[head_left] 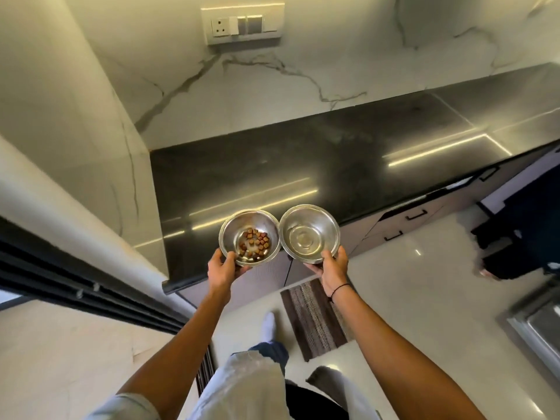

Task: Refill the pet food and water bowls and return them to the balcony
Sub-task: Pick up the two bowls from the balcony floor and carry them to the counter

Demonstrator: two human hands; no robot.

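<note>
I hold two round steel bowls side by side, rims touching, above the front edge of a black counter. My left hand point(222, 269) grips the near rim of the food bowl point(231, 230), which has several brown kibble pieces point(256, 242) lying in its bottom. My right hand point(333, 266) grips the near rim of the second steel bowl point(309, 230), which looks empty or holds only clear water; I cannot tell which.
The glossy black countertop point(303, 165) runs to the right along a marble wall with a switch panel point(242, 25). Drawers point(415, 218) sit below it. A striped mat point(315, 319) lies on the pale floor. A steel sink point(542, 325) is at right; a dark sliding-door track point(75, 286) at left.
</note>
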